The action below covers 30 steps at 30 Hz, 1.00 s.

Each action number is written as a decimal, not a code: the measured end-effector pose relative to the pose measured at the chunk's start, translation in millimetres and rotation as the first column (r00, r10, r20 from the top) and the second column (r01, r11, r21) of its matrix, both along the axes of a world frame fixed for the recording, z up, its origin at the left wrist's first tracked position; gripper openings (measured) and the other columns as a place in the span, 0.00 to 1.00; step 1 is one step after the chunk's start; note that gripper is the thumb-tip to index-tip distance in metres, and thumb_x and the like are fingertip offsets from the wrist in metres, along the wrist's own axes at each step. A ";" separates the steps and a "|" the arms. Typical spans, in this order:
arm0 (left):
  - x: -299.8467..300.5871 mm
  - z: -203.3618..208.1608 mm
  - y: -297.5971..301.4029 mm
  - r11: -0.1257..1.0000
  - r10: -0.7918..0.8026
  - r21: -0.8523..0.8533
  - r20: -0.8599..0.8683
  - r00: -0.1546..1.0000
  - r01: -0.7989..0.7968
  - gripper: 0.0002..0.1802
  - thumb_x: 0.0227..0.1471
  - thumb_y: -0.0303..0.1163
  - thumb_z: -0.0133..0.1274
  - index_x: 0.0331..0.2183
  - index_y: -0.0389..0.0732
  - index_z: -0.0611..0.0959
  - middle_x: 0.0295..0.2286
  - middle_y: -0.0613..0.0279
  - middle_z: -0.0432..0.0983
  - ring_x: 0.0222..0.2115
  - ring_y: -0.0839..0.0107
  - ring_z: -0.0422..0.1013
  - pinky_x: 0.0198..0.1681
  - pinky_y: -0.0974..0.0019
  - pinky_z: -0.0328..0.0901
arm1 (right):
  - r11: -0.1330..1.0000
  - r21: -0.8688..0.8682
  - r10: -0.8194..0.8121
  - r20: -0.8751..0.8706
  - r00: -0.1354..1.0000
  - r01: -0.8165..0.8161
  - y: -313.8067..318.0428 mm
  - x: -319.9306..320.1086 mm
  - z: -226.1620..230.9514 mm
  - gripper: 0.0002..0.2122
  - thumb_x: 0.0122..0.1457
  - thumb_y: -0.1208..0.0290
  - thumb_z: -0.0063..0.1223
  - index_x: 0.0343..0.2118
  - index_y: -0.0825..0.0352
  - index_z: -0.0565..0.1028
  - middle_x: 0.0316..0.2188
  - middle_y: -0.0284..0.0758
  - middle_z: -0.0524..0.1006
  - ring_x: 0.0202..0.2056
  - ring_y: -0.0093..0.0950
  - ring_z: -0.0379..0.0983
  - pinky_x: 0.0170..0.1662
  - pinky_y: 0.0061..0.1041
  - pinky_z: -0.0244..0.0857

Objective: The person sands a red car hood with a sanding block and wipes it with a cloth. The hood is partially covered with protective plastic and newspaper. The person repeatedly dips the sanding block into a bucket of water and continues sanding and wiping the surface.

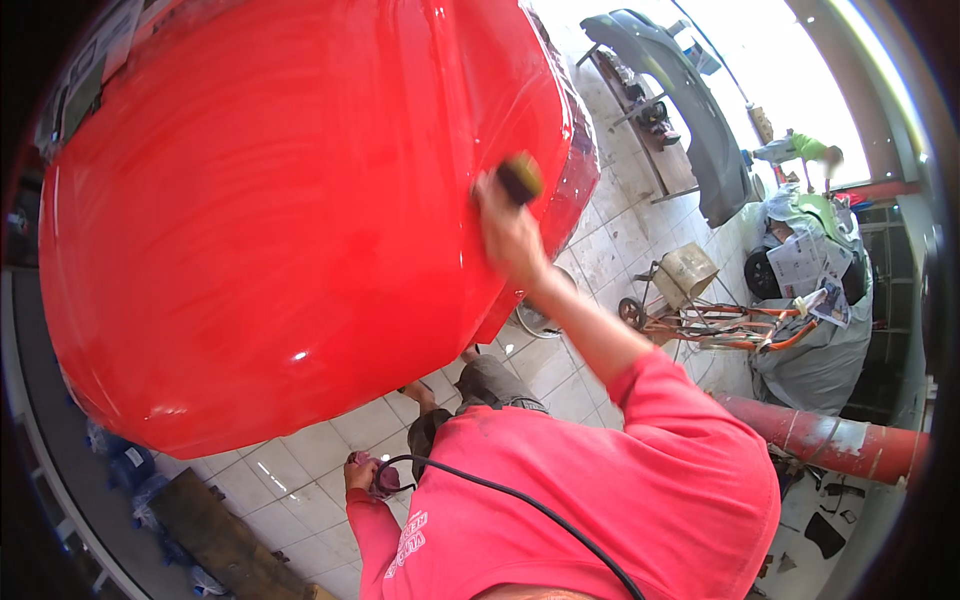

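My right hand (512,232) reaches out over the side edge of a glossy red car panel (260,200), probably a hood. Its fingers are wrapped round a small black and yellow block (520,178), smeared by motion, so its exact kind is unclear. Whether the block touches the paint cannot be made out. Low at my side, my left hand (358,474) is closed on a crumpled-looking pinkish thing (384,478). A black hose or cable (500,488) runs from beside that hand across my red shirt. Faint smeary streaks show on the red paint.
A grey bumper-like car part (680,100) rests on a stand at the far right. Nearer are an orange-framed cart (740,328) and a plastic-draped vehicle (815,345), with a person in green (808,148) beyond. A red pillar (830,440) and a brown board (215,530) flank me.
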<state>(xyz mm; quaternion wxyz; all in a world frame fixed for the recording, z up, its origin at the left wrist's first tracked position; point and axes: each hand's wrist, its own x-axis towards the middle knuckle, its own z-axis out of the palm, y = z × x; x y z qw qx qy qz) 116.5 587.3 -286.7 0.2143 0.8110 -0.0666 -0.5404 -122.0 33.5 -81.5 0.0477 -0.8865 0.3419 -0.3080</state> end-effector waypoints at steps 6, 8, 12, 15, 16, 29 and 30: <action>-11.6 -22.1 17.5 0.994 0.068 -0.083 0.030 0.997 -0.065 0.18 0.40 0.27 0.68 0.39 0.36 0.87 0.31 0.58 0.84 0.30 0.65 0.80 0.36 0.61 0.75 | 0.998 0.044 0.041 0.036 0.998 -0.043 -78.3 27.2 24.4 0.27 0.63 0.84 0.47 0.68 0.72 0.66 0.57 0.50 0.78 0.52 0.53 0.79 0.54 0.47 0.76; -6.0 -40.3 33.4 0.997 0.073 -0.013 -0.021 0.997 -0.073 0.18 0.41 0.28 0.69 0.39 0.36 0.87 0.31 0.58 0.84 0.31 0.65 0.80 0.36 0.61 0.76 | 0.972 0.205 -0.105 -0.036 0.994 0.110 -159.1 51.4 49.3 0.22 0.67 0.75 0.44 0.64 0.68 0.69 0.50 0.53 0.81 0.46 0.56 0.80 0.49 0.50 0.76; -8.2 -40.6 20.1 0.998 0.040 -0.050 0.009 0.999 -0.039 0.19 0.42 0.27 0.68 0.40 0.36 0.87 0.32 0.56 0.85 0.31 0.65 0.81 0.37 0.61 0.76 | 0.978 0.116 -0.186 0.091 0.978 0.175 -136.1 76.3 32.7 0.20 0.69 0.74 0.44 0.63 0.69 0.69 0.49 0.58 0.80 0.46 0.58 0.79 0.48 0.53 0.75; -10.0 -50.3 12.0 0.995 0.058 -0.069 -0.101 0.993 -0.065 0.21 0.41 0.23 0.64 0.42 0.35 0.87 0.32 0.54 0.86 0.28 0.65 0.81 0.34 0.61 0.76 | 0.983 0.180 -0.007 0.160 0.987 -0.023 -6.3 28.9 4.3 0.27 0.67 0.83 0.44 0.70 0.73 0.63 0.65 0.63 0.68 0.65 0.59 0.68 0.67 0.46 0.63; -9.4 -56.4 15.8 0.993 0.086 -0.059 -0.180 0.980 -0.098 0.21 0.40 0.22 0.62 0.42 0.34 0.86 0.32 0.54 0.86 0.27 0.64 0.81 0.33 0.60 0.76 | 0.985 0.170 -0.002 0.116 0.993 -0.018 35.5 9.6 0.6 0.27 0.67 0.84 0.43 0.70 0.73 0.63 0.67 0.62 0.66 0.68 0.58 0.64 0.70 0.45 0.59; -4.6 -50.1 42.3 0.992 0.018 -0.127 -0.041 0.999 -0.023 0.19 0.37 0.20 0.61 0.38 0.35 0.86 0.25 0.58 0.83 0.23 0.66 0.78 0.25 0.63 0.72 | 0.990 0.137 -0.021 0.282 0.959 -0.018 -40.9 63.5 13.3 0.22 0.72 0.76 0.47 0.67 0.74 0.66 0.49 0.62 0.79 0.49 0.60 0.78 0.49 0.45 0.74; -6.8 -49.5 37.7 0.991 0.032 -0.127 -0.046 0.998 -0.037 0.20 0.37 0.20 0.61 0.39 0.35 0.85 0.26 0.58 0.83 0.24 0.66 0.78 0.26 0.63 0.72 | 0.989 0.147 -0.042 0.225 0.973 0.009 6.0 45.4 3.3 0.25 0.72 0.77 0.46 0.70 0.75 0.63 0.56 0.64 0.75 0.57 0.59 0.75 0.56 0.44 0.71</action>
